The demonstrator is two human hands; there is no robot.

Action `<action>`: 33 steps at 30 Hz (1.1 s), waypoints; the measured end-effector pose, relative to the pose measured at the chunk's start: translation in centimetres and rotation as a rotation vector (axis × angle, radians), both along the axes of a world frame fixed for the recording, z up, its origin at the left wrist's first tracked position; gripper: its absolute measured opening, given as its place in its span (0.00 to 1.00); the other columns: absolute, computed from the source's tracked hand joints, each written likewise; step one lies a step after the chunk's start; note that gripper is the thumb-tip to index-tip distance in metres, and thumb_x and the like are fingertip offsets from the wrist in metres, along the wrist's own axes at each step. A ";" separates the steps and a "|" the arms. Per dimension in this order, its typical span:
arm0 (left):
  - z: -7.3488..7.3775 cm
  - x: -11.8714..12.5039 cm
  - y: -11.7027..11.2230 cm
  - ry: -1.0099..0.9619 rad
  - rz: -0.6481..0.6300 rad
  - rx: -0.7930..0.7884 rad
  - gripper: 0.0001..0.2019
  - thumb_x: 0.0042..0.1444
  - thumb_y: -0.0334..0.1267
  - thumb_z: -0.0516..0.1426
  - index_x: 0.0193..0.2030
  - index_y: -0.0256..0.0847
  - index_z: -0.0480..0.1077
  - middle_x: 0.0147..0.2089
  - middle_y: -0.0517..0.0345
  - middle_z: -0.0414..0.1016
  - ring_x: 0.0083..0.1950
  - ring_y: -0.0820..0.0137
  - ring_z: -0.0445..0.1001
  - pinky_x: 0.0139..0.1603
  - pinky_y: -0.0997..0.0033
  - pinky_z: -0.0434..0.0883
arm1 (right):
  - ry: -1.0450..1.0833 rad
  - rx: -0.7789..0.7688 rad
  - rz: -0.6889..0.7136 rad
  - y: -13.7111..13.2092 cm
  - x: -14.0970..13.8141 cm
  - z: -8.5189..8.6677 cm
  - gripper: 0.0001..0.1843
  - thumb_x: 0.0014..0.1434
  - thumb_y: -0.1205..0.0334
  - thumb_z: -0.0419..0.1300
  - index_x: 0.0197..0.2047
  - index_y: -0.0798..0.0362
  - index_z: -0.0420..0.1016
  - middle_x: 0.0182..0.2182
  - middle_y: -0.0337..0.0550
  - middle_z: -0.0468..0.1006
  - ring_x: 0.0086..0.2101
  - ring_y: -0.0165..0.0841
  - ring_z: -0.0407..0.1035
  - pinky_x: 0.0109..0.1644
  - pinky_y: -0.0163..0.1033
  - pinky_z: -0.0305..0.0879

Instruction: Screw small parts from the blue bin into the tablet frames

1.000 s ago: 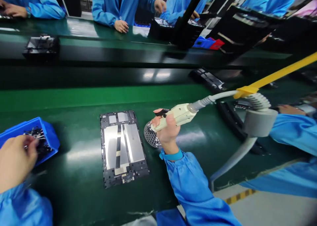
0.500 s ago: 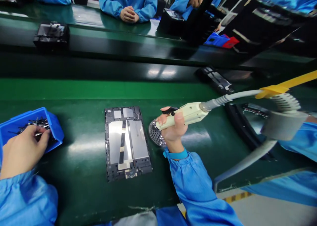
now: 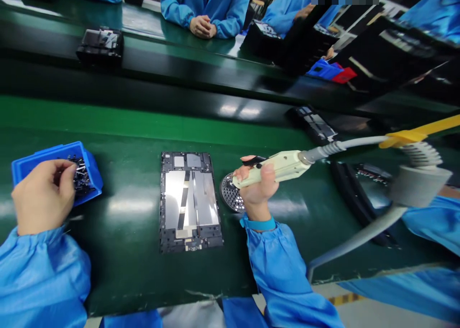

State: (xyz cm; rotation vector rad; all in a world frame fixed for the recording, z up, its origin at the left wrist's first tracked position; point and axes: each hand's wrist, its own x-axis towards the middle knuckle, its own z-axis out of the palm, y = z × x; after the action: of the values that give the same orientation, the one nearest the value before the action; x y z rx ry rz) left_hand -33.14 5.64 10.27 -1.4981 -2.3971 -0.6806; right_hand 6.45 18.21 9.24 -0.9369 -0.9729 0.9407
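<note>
Hands well apart. Left hand (image 3: pixel 43 196) pinched over small dark metal bits (image 3: pixel 81 177) in blue bin (image 3: pixel 50 152), lower left, bin close for easy reach. Right hand (image 3: pixel 256 190) clamped on cream electric screwdriver (image 3: pixel 276 171), just right of tablet frame (image 3: pixel 190 201), tip pointing left, long axis nearly flat, above green desk (image 3: pixel 118 270).

The worktop (image 3: pixel 108 122) is smooth and glossy green. The frame (image 3: pixel 190 239) has a matt black border around bright, smooth metal panels (image 3: pixel 201 198). The bin (image 3: pixel 92 179) is shiny blue plastic, the screwdriver (image 3: pixel 276 171) smooth cream plastic with a ribbed grey hose (image 3: pixel 319 152). The perforated disc (image 3: pixel 230 194) looks like dull metal. The sleeve (image 3: pixel 280 270) is soft blue cloth with a slight sheen.
</note>
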 end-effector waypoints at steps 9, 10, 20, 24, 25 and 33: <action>1.2 4.2 -0.2 -0.142 -0.218 0.144 0.17 0.69 0.49 0.59 0.52 0.38 0.80 0.42 0.54 0.85 0.39 0.65 0.81 0.45 0.69 0.75 | 0.010 -0.040 -0.020 0.4 0.3 0.2 0.33 0.47 0.26 0.66 0.30 0.52 0.76 0.12 0.28 0.61 0.13 0.26 0.57 0.19 0.35 0.59; 1.3 4.4 -0.3 -0.172 -0.211 0.131 0.17 0.69 0.49 0.60 0.53 0.38 0.80 0.42 0.53 0.85 0.39 0.65 0.81 0.45 0.68 0.76 | 0.015 -0.048 -0.023 0.4 0.3 0.2 0.34 0.46 0.26 0.66 0.29 0.52 0.77 0.12 0.28 0.61 0.13 0.26 0.57 0.19 0.35 0.59; 0.2 7.7 0.1 -0.276 -0.522 0.151 0.07 0.68 0.40 0.62 0.41 0.42 0.81 0.42 0.59 0.88 0.39 0.66 0.85 0.46 0.69 0.79 | -0.098 -0.049 0.040 -0.1 0.5 0.7 0.30 0.53 0.27 0.63 0.33 0.48 0.74 0.14 0.31 0.60 0.17 0.29 0.58 0.23 0.40 0.61; -0.8 8.0 0.4 -0.323 -0.558 0.133 0.10 0.69 0.43 0.59 0.42 0.44 0.81 0.43 0.58 0.88 0.40 0.65 0.85 0.47 0.68 0.80 | -0.078 -0.036 0.032 0.1 0.6 0.4 0.30 0.54 0.27 0.61 0.32 0.49 0.72 0.14 0.29 0.58 0.16 0.27 0.57 0.23 0.38 0.61; -1.0 8.0 0.4 -0.334 -0.566 0.130 0.11 0.70 0.43 0.58 0.43 0.45 0.82 0.43 0.58 0.87 0.40 0.64 0.85 0.47 0.68 0.80 | -0.067 -0.030 0.032 0.2 0.5 0.3 0.30 0.54 0.27 0.60 0.32 0.49 0.72 0.14 0.28 0.58 0.16 0.27 0.57 0.23 0.38 0.61; -2.1 8.5 0.6 -0.369 -0.563 0.090 0.12 0.70 0.43 0.57 0.50 0.44 0.80 0.43 0.55 0.87 0.39 0.64 0.85 0.45 0.69 0.79 | -0.002 -0.018 0.008 0.5 0.4 -0.1 0.33 0.50 0.25 0.64 0.30 0.51 0.74 0.13 0.27 0.59 0.14 0.26 0.56 0.20 0.35 0.60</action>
State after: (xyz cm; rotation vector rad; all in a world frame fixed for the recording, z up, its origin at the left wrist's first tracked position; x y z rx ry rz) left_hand -24.62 6.29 8.21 -2.1896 -2.1251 -1.2595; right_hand 6.88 18.73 9.12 -0.9496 -0.9717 0.9563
